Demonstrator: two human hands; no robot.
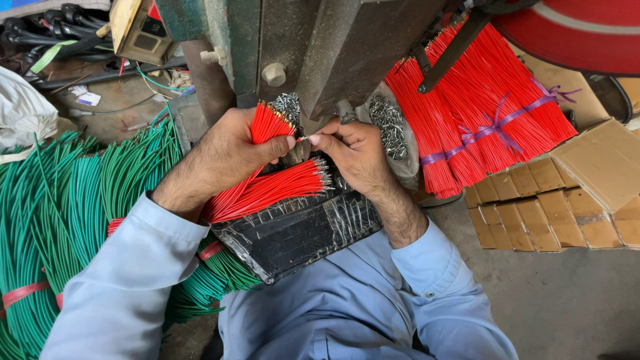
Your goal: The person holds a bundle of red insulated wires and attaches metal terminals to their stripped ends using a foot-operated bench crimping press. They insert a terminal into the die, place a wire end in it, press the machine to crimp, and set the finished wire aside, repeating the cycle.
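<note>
My left hand (223,157) grips a bundle of short red wires (268,123) with bare copper tips, held upright under a dark metal machine (320,47). My right hand (357,150) pinches something small at the tip of my left thumb; I cannot tell what it is. A second fan of red wires (273,190) with metal terminals on their ends lies on a black tray wrapped in tape (300,233) on my lap. Small metal terminals (390,123) are heaped just behind my right hand.
Bundles of green wires (60,207) with red bands fill the left side. Large bundles of red wires (487,107) tied with purple straps hang at the right. Stacked brown cardboard boxes (547,207) stand on the concrete floor at the right. Black cables lie top left.
</note>
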